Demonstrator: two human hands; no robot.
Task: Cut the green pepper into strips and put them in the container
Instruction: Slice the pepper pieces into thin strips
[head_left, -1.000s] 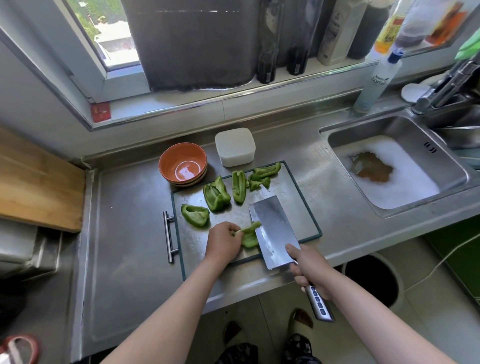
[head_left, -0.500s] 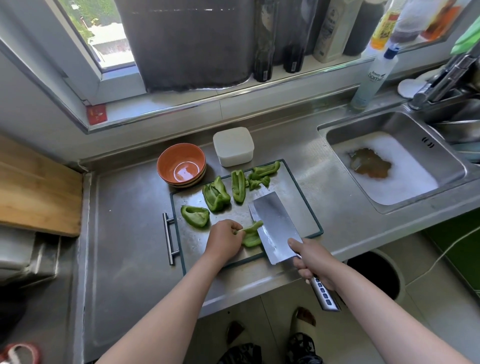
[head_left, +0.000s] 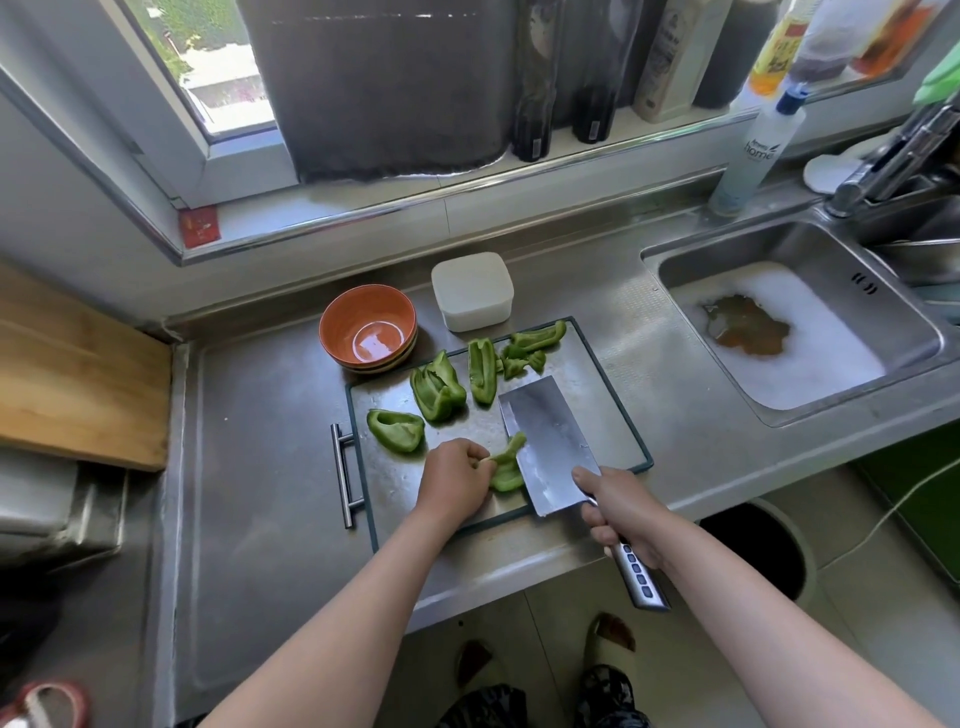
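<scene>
With our left hand (head_left: 454, 480) we pinch a pepper piece (head_left: 506, 465) between curled fingertips and thumb, holding it down near the front of the cutting board (head_left: 613, 415). Our right hand (head_left: 621, 512) is wrapped round the handle of the knife (head_left: 550, 441). Its broad blade leans just to the right of that piece, right against it. More pepper lies further back on the board: a curled chunk (head_left: 397, 428) to the left, a folded chunk (head_left: 436, 389) behind it, a long chunk (head_left: 482, 370) beside that, and a cluster of bits (head_left: 537, 335) at the far edge. The white container (head_left: 472, 291) sits on the counter (head_left: 260, 441) just behind the board, beside a stack of orange bowls (head_left: 369, 327). To the right, the sink (head_left: 675, 260) holds foamy water.
</scene>
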